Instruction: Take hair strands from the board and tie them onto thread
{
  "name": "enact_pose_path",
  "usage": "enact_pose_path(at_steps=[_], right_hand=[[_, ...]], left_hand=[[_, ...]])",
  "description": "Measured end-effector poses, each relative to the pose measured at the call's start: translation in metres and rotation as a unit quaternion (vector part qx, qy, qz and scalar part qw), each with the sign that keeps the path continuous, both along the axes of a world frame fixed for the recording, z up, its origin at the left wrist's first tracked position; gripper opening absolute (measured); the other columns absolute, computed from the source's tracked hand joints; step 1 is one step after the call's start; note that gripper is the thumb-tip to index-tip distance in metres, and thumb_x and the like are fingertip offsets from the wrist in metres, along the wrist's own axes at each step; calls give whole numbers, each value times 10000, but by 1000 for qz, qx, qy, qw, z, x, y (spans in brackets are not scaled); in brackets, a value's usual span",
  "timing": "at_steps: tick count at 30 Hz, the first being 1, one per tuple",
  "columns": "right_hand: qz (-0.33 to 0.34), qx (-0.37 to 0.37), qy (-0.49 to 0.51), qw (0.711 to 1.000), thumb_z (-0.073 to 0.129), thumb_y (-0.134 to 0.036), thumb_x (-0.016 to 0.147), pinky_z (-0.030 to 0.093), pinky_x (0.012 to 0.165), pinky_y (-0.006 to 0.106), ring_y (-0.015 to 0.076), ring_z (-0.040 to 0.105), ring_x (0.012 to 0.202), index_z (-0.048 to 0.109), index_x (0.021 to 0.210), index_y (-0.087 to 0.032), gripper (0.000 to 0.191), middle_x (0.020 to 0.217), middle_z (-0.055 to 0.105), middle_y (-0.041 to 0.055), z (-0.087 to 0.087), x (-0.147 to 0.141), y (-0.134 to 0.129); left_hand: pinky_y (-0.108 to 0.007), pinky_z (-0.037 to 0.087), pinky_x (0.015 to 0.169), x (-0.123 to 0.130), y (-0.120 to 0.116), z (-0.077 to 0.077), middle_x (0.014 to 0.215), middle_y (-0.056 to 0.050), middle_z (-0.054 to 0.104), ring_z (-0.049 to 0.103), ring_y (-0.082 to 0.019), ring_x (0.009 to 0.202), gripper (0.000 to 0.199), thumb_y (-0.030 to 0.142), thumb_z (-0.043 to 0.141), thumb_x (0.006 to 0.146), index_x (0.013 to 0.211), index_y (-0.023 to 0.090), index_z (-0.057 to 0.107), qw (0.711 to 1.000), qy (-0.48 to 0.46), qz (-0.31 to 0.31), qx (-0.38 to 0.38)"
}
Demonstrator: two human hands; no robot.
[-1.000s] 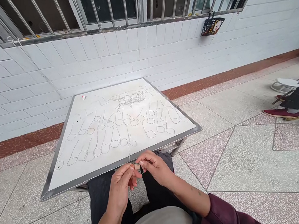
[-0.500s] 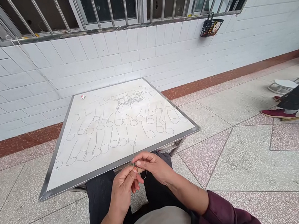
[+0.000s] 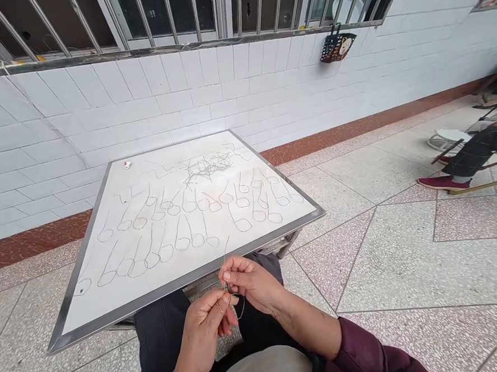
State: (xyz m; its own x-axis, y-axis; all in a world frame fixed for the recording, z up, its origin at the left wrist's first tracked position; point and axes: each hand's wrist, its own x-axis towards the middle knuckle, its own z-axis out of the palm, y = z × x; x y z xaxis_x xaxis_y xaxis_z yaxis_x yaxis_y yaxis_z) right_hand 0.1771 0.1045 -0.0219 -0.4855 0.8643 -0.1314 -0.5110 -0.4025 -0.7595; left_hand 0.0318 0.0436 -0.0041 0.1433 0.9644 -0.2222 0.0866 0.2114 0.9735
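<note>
Though thin, wire (image 3: 244, 306) in hands (image 3: 205, 321) (image 3: 254, 284).

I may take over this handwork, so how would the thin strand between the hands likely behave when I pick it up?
Probably fairly stiff: the strand stands up above the right hand without drooping. Perhaps springy too, as what seems its lower part bows in a smooth curve. Likely very light, being so thin.

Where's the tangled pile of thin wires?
In the head view, the tangled pile lies far back on the table, beyond the looped wires and right of the small white object.
</note>
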Motion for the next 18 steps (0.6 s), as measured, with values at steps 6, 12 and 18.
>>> enact_pose_path(at_steps=[6,12,18], right_hand=[[-49,-3,1,999,865,-368,684,353,601,218,89,500,654,677,779,-172,287,748,625,-11,-2,3,4],[-97,-31,35,994,869,-332,665,301,544,207,86,415,612,626,726,-176,295,718,565,-20,5,6,10],[-98,-62,76,990,875,-283,647,274,517,185,87,402,637,620,729,-170,291,731,532,-17,6,8,12]], left_hand=[[-239,401,469,2,-2,2,542,-23,624,521,-134,462,466,625,624,811,764,176,740,1000,1,-3,-25],[-236,409,451,6,-3,2,511,-25,610,531,-136,448,537,692,637,763,749,163,728,999,-2,-18,-42],[-233,393,442,6,-4,0,502,-24,606,529,-134,435,582,729,636,736,743,153,716,998,1,-19,-55]])
